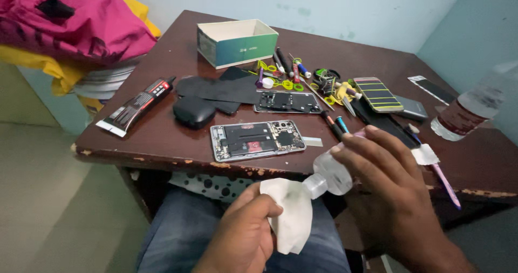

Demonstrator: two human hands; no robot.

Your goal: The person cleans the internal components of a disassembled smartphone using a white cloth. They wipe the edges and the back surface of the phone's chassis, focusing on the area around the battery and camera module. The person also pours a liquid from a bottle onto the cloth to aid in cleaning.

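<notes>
Fingers of my right hand [386,184] grip a small clear plastic bottle [330,176] at lower centre, its nozzle pressed into the white cloth [291,213] my left hand [243,232] pinches.

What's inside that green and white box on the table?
The box is open on top, but only its pale inner walls show. Its front wall hides the bottom, so anything lying inside cannot be seen. Tools lie beside it on the table.
</notes>
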